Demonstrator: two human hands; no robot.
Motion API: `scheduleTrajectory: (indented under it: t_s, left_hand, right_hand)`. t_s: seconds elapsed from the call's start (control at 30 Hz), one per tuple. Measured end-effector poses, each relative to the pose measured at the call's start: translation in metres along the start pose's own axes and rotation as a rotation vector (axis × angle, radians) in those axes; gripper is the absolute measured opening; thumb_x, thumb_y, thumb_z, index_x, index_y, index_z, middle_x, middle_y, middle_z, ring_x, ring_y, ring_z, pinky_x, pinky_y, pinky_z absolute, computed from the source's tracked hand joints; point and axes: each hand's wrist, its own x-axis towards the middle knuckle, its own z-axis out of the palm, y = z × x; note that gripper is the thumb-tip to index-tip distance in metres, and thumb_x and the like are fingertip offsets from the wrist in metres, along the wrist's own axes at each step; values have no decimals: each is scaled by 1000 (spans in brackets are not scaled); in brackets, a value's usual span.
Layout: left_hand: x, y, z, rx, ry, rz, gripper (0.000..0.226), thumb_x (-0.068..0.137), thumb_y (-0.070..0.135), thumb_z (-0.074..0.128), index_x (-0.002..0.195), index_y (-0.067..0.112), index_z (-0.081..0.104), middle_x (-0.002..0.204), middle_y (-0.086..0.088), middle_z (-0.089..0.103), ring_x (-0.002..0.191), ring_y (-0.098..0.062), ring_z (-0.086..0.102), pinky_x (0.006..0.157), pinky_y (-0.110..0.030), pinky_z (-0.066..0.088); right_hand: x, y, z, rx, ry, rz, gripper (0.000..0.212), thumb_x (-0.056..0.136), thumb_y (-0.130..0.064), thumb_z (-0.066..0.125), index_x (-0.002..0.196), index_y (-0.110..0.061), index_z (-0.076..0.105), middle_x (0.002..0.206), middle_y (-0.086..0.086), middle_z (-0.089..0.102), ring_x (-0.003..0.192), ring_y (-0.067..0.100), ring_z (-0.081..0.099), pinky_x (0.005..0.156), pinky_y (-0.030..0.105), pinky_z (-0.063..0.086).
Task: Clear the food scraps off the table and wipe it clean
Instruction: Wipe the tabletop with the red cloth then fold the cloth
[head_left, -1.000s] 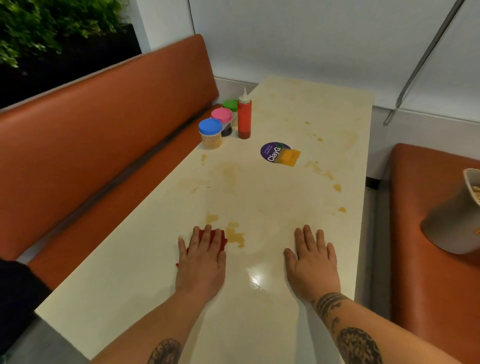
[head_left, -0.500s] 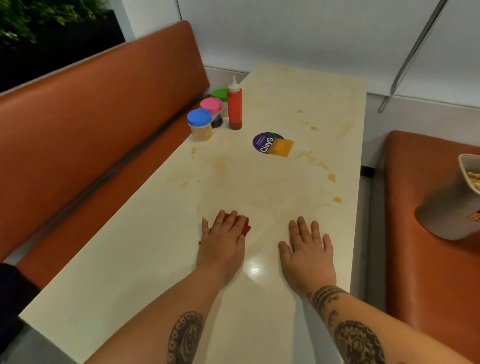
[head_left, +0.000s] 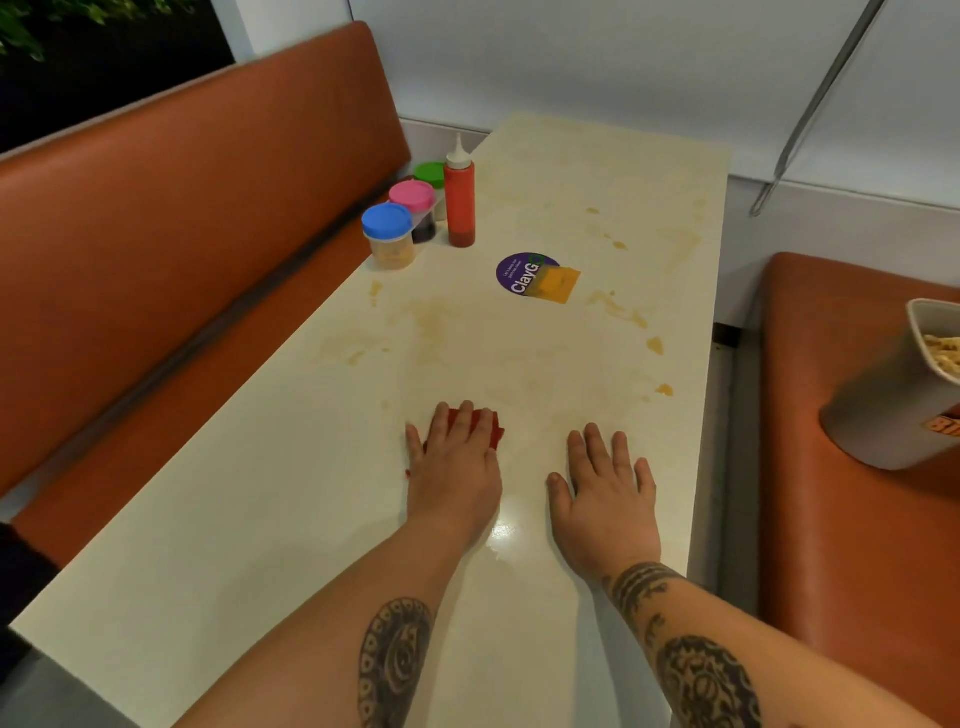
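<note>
My left hand (head_left: 454, 467) lies flat with straight fingers and presses the red cloth (head_left: 488, 427) onto the surface (head_left: 249, 519). My right hand (head_left: 605, 493) is flat and open too. It holds nothing and rests just beside, at 3 o'clock.

To wipe well, I should press hard and push the cloth in long rows to the yellow-brown stains (head_left: 655, 345) at 12 and 1 o'clock. There is lots of room ahead.

The red sauce bottle (head_left: 460, 202) and the lidded jars (head_left: 387, 228) stand at 11 o'clock by the left edge, so go slow there. The right edge is near at 3 o'clock.
</note>
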Motion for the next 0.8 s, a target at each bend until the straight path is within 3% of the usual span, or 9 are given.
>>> scheduleTrajectory:
  t_s: [0.17,0.47,0.67,0.8]
  left_hand:
    - [-43,-9,0,7,-69,178,57,107,40,20,163,35,11,170,12,5,157,-13,-10,125,-48,-13]
    - [18,-12,-3,54,-64,-26,59,106,37,23,163,28,11,171,5,6,157,-24,-5,124,-58,-5]
    - [19,28,4,49,-72,27,59,107,34,24,163,23,9,171,1,5,157,-25,-6,124,-59,-7]
    - [6,49,4,-12,-177,51,59,107,34,24,164,23,8,172,2,0,157,-22,-11,123,-57,-12]
  right_hand:
    - [-1,2,0,17,-5,-9,65,104,-52,11,163,-30,-4,169,-10,-13,155,18,-19,126,46,-8]
    - [0,-1,0,9,6,-10,67,103,-53,12,163,-28,-1,170,-8,-9,156,21,-16,126,48,-6]
    - [0,1,0,37,5,-7,65,104,-49,13,163,-27,1,170,-9,-9,156,20,-18,126,47,-8]
    - [0,3,-1,57,13,-7,63,105,-47,8,164,-26,1,171,-9,-7,156,18,-16,126,46,-7]
